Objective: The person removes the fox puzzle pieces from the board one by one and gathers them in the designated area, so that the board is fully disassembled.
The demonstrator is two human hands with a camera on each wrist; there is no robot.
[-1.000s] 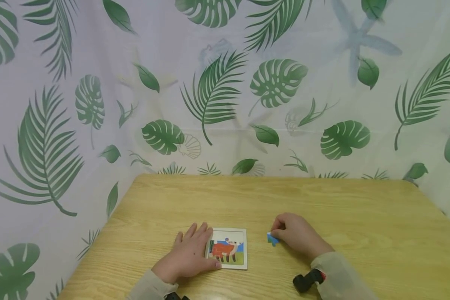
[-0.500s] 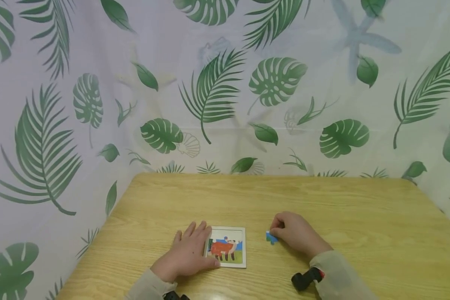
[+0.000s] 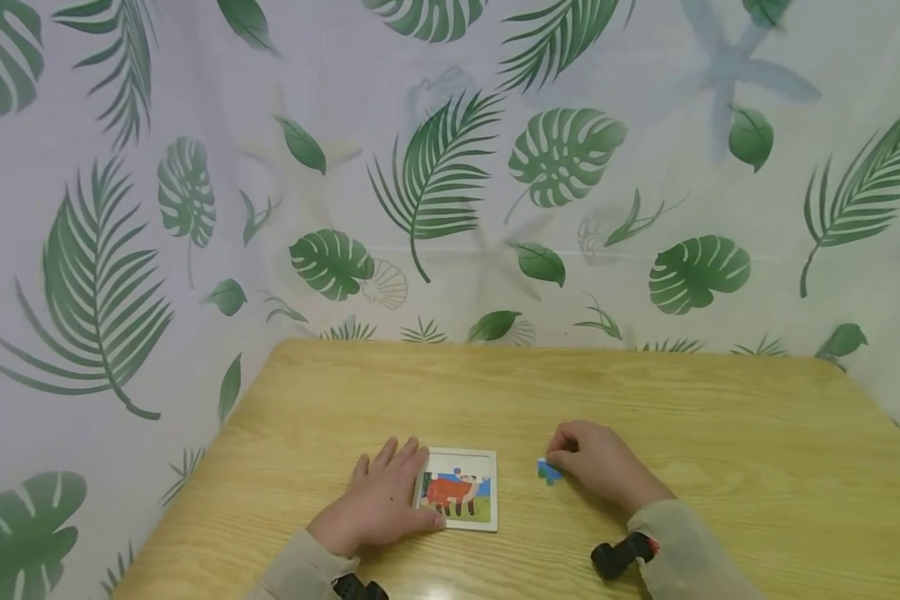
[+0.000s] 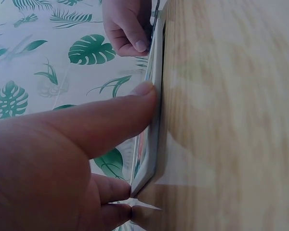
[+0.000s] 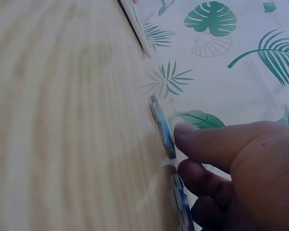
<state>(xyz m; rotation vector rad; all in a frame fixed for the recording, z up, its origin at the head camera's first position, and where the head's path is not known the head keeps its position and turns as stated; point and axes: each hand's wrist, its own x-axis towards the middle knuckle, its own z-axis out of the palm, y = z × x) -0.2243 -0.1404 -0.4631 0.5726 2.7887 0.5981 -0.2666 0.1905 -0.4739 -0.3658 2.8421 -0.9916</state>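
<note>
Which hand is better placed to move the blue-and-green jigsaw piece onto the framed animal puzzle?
Right, most likely: the right hand appears to pinch the jigsaw piece. The left hand is spread across the animal puzzle's left edge, well placed to steady it.

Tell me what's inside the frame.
The frame holds a red animal picture, a pale strip above it. The left hand covers part of its left side, hiding what lies there.

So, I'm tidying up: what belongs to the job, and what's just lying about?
Job:
white-framed square puzzle, red animal pictured
blue-and-green jigsaw piece in the right hand
another blue-topped piece near it

Just around, no other loose items seen:
yellowish wooden table
white leaf-print cloth
black wrist devices
</note>
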